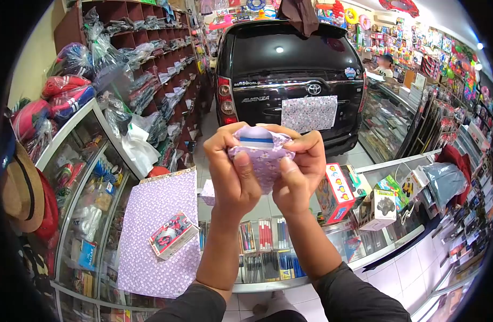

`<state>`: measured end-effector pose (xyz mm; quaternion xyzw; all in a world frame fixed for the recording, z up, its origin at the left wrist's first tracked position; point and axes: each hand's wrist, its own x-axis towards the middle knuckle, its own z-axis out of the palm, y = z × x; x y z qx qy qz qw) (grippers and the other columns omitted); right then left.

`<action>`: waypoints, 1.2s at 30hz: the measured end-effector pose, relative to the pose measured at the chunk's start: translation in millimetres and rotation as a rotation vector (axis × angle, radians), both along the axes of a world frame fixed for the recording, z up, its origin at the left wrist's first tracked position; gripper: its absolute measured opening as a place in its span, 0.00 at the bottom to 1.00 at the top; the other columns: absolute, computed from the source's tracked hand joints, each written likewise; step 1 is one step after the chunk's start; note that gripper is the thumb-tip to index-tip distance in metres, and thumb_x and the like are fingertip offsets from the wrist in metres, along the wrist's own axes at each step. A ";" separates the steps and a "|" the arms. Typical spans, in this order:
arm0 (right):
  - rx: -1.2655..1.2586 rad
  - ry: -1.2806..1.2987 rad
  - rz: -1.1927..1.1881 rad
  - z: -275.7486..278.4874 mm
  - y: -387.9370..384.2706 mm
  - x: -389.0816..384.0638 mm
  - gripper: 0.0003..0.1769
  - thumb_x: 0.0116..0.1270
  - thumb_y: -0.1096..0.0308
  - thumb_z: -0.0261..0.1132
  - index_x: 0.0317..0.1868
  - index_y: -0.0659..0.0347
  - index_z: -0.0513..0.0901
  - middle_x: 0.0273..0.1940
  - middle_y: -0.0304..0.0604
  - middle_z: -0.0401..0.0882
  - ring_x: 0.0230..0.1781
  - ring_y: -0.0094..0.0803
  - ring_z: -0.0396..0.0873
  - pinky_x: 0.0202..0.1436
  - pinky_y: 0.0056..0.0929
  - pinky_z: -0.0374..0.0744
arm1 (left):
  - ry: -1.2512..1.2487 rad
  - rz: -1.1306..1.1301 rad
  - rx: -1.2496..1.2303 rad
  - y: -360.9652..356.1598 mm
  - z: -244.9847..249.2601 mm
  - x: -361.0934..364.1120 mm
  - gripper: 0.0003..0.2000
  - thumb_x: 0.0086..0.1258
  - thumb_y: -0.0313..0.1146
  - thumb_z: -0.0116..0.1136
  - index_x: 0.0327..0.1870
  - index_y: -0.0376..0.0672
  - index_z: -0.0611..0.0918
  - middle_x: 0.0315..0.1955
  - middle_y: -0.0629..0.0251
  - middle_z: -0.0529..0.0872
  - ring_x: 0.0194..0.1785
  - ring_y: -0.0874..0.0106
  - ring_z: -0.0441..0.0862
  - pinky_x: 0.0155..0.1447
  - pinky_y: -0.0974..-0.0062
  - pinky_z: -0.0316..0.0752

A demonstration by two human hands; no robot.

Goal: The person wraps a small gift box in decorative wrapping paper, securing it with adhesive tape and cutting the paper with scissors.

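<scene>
Between both hands, raised over the glass counter, is a small packet wrapped in purple floral paper. Its top end gapes, and a blue and white edge shows inside. My left hand pinches the paper's left side, thumb in front and fingers behind. On the right side, my right hand grips it the same way. A sheet of matching purple floral wrapping paper lies on the counter at the left, with a small red and white toy box on it.
Pens and markers fill the glass counter below. Several boxes, among them a red one and a white one, stand at the right. A black car is parked beyond. Another person is at the far right. Bagged goods crowd the left shelves.
</scene>
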<state>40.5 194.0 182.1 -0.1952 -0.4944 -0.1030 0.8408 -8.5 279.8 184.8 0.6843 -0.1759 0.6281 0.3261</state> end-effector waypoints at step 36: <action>-0.117 0.173 0.092 -1.9 12.3 -1.0 0.28 0.53 0.82 0.49 0.57 0.63 0.59 0.50 0.61 0.76 0.53 0.38 0.78 0.63 0.35 0.74 | 0.054 -0.249 -0.347 -1.7 1.4 -6.4 0.21 0.64 0.27 0.47 0.60 0.33 0.67 0.39 0.52 0.83 0.42 0.73 0.79 0.52 0.75 0.73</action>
